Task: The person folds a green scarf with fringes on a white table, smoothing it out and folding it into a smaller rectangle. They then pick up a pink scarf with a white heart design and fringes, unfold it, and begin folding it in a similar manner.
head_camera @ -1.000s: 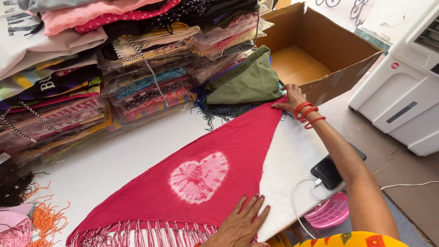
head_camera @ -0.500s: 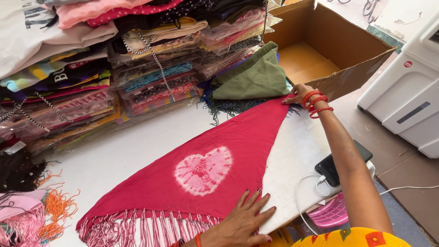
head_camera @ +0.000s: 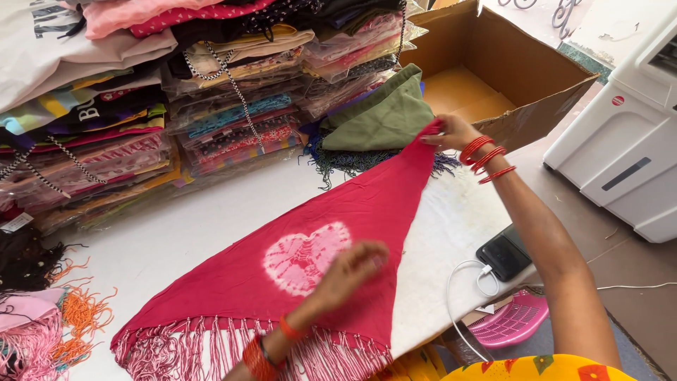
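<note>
Spread flat across the middle of the frame, on the white table point(head_camera: 176, 233): a crimson triangular cotton scarf point(head_camera: 352, 212) with a pale pink tie-dyed heart point(head_camera: 305, 255) at its centre and a pink-and-white fringe point(head_camera: 211, 346) along the lower edge. Right hand point(head_camera: 451, 132), upper right of centre, pinched shut on the scarf's far tip, red bangles point(head_camera: 486, 159) at the wrist. Left hand point(head_camera: 349, 271), lower centre, blurred, hovering palm-down over the cloth just right of the heart; fingers loosely spread, gripping nothing as far as can be seen. Hands well apart, one at the point, one near the base.

Beyond the tip, a folded olive-green cloth point(head_camera: 384, 116) lying on a dark beaded fringe point(head_camera: 338, 162). Upper left: stacks of plastic-wrapped colourful garments point(head_camera: 233, 106). Upper right: an open brown cardboard box point(head_camera: 508, 77). Far right: a white plastic appliance point(head_camera: 627, 141). Right of the scarf, at the table edge, a black phone point(head_camera: 504, 254) on a white charging cable point(head_camera: 462, 296); beneath it, a pink plastic basket point(head_camera: 504, 321). Lower left: tangled orange and pink tassels point(head_camera: 70, 317).

For a clean lay, judging from here: best to keep the tip held taut and low, sweep the flat palm outward from the heart toward the edges, chase creases away from the centre, and steer clear of the phone cable and the beaded fringe, both likely snags.
</note>
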